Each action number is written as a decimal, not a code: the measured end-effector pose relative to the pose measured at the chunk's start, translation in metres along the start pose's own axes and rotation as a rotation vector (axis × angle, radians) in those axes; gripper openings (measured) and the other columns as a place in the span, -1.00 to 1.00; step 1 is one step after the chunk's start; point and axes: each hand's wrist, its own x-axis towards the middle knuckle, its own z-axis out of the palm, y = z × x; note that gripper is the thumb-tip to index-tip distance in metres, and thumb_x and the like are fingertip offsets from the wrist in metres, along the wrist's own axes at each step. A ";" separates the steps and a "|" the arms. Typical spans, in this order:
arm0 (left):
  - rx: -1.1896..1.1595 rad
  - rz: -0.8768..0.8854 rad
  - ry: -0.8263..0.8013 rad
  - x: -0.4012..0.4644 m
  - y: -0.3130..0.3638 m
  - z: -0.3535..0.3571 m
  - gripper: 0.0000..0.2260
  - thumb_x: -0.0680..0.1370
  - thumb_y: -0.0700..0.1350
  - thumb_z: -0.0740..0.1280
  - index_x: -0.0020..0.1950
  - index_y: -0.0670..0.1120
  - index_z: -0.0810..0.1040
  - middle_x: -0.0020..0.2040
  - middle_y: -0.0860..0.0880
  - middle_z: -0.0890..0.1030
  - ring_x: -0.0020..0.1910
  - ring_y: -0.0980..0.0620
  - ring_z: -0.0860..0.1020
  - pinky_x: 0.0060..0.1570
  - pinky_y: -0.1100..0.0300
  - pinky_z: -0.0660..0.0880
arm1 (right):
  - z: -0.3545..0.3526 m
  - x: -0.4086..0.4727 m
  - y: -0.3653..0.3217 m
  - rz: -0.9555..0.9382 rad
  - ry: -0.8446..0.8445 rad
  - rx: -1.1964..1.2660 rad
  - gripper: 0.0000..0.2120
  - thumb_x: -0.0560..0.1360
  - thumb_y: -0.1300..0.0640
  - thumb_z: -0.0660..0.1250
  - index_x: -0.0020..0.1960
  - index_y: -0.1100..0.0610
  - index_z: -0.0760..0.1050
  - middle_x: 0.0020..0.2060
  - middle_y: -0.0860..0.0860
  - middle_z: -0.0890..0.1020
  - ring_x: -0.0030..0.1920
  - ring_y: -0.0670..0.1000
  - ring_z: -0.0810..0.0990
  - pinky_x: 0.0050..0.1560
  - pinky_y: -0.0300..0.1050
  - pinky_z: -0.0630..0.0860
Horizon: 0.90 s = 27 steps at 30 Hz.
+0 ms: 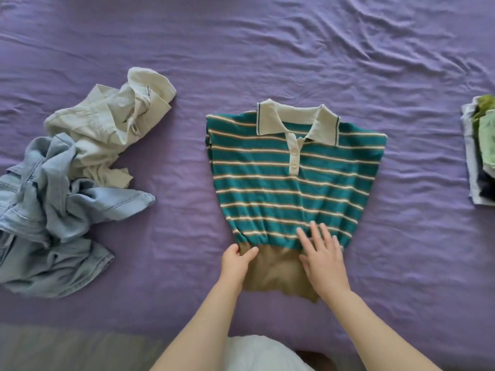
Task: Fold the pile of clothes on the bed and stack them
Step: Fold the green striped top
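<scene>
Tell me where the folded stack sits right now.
In the head view, the folded stack sits at the far right edge of the purple bed, right of the striped polo shirt.

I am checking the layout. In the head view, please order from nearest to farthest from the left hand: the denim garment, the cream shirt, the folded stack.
1. Denim garment, to the left of the left hand.
2. Cream shirt, left and further up the bed.
3. Folded stack, at the far right edge.

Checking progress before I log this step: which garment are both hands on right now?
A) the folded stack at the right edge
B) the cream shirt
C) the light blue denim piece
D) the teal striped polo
D: the left hand pinches the tan hem of the teal striped polo, and the right hand lies flat on it.
</scene>
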 end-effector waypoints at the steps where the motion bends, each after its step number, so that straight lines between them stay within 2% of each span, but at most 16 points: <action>1: -0.054 -0.022 -0.007 -0.004 -0.005 0.001 -0.92 0.49 -0.23 0.41 -0.10 -0.21 0.53 -0.14 -0.13 0.61 -0.22 0.01 0.56 -0.33 0.28 0.50 | 0.004 -0.007 0.003 0.105 0.048 0.057 -0.35 0.43 0.12 0.42 0.46 0.09 0.26 0.45 0.22 0.27 0.45 0.25 0.23 0.35 0.22 0.26; 3: -0.114 -0.054 0.001 -0.014 -0.014 0.003 -0.94 0.52 -0.22 0.37 -0.02 -0.19 0.57 -0.11 -0.11 0.63 -0.20 0.01 0.58 -0.30 0.24 0.54 | 0.012 -0.021 0.006 0.287 0.055 0.182 -0.29 0.50 0.07 0.35 0.53 0.07 0.07 0.50 0.23 0.12 0.48 0.23 0.15 0.37 0.14 0.24; 5: -0.139 -0.072 0.023 -0.022 -0.023 0.004 -0.91 0.55 -0.22 0.33 0.03 -0.19 0.57 -0.09 -0.11 0.64 -0.16 -0.01 0.58 -0.24 0.19 0.55 | 0.020 -0.029 0.003 0.377 0.029 0.313 -0.28 0.54 0.06 0.29 0.54 0.04 -0.05 0.51 0.18 0.05 0.47 0.19 0.12 0.35 0.07 0.27; 8: -0.216 -0.086 0.040 -0.035 -0.032 0.005 -0.89 0.59 -0.22 0.28 0.07 -0.20 0.56 -0.04 -0.12 0.63 -0.12 -0.04 0.59 -0.17 0.13 0.55 | 0.021 -0.038 -0.005 0.390 0.102 0.431 -0.29 0.53 0.12 0.31 0.53 0.03 -0.01 0.50 0.12 0.07 0.45 0.15 0.14 0.33 0.04 0.30; 12: -0.342 -0.084 0.075 -0.048 -0.034 0.001 -0.88 0.61 -0.19 0.24 0.10 -0.17 0.53 -0.10 -0.05 0.62 -0.19 0.05 0.57 -0.36 0.21 0.53 | 0.023 -0.045 -0.008 0.489 0.154 0.612 -0.45 0.57 0.14 0.24 0.51 0.03 0.12 0.50 0.12 0.06 0.45 0.15 0.15 0.33 0.05 0.29; 13: -0.364 -0.071 0.094 -0.049 -0.033 -0.001 -0.89 0.61 -0.19 0.24 0.09 -0.17 0.51 -0.10 -0.05 0.61 -0.17 0.05 0.57 -0.39 0.19 0.54 | 0.025 -0.047 -0.006 0.462 0.135 0.601 -0.50 0.59 0.14 0.19 0.50 0.01 0.16 0.50 0.12 0.08 0.45 0.14 0.16 0.33 0.03 0.28; 15: -0.361 -0.020 0.156 -0.050 -0.032 -0.004 -0.91 0.60 -0.19 0.27 0.09 -0.15 0.47 -0.06 -0.06 0.58 -0.13 0.02 0.57 -0.43 0.15 0.56 | 0.028 -0.052 0.003 0.297 0.086 0.402 -0.56 0.58 0.16 0.19 0.45 0.00 0.28 0.49 0.13 0.16 0.44 0.16 0.20 0.31 0.04 0.31; 17: -0.285 0.076 0.230 -0.049 -0.032 -0.009 -0.84 0.56 -0.22 0.32 0.10 -0.13 0.40 -0.04 -0.12 0.56 -0.11 -0.03 0.58 -0.39 0.08 0.58 | 0.030 -0.059 0.017 0.036 0.147 0.209 -0.57 0.42 0.23 0.42 0.27 0.05 0.52 0.38 0.20 0.39 0.35 0.25 0.37 0.22 0.15 0.41; 19: -0.143 0.207 0.244 -0.047 -0.030 -0.013 -0.78 0.53 -0.24 0.36 0.09 -0.07 0.38 -0.08 -0.17 0.55 -0.14 -0.05 0.58 -0.40 0.08 0.60 | 0.034 -0.061 0.032 -0.205 0.214 0.084 -0.58 0.20 0.21 0.59 0.03 0.03 0.65 0.22 0.16 0.56 0.25 0.28 0.49 0.16 0.25 0.45; 21: -0.082 0.275 0.150 -0.044 -0.024 -0.013 -0.84 0.53 -0.27 0.36 0.01 -0.06 0.45 -0.10 -0.16 0.55 -0.15 -0.03 0.57 -0.40 0.11 0.61 | 0.039 -0.061 0.046 -0.408 0.193 -0.017 -0.57 0.11 0.09 0.64 -0.05 -0.05 0.66 0.18 0.08 0.60 0.26 0.27 0.49 0.20 0.28 0.41; 24: -0.197 0.200 -0.023 -0.034 -0.009 -0.010 -0.91 0.54 -0.32 0.32 -0.09 -0.16 0.56 -0.15 -0.16 0.58 -0.18 -0.01 0.59 -0.37 0.16 0.60 | 0.042 -0.054 0.058 -0.524 0.085 -0.058 -0.49 0.07 -0.01 0.64 0.00 -0.10 0.64 0.19 0.05 0.59 0.27 0.26 0.49 0.18 0.27 0.43; 27: -0.320 0.118 -0.166 -0.020 0.009 -0.016 -0.88 0.55 -0.34 0.28 0.05 -0.25 0.55 -0.15 -0.15 0.64 -0.20 0.01 0.66 -0.25 0.19 0.62 | 0.033 -0.039 0.058 -0.531 0.179 0.079 -0.68 0.14 0.09 0.64 -0.14 -0.08 0.67 0.00 -0.02 0.67 0.12 0.24 0.59 0.04 0.15 0.52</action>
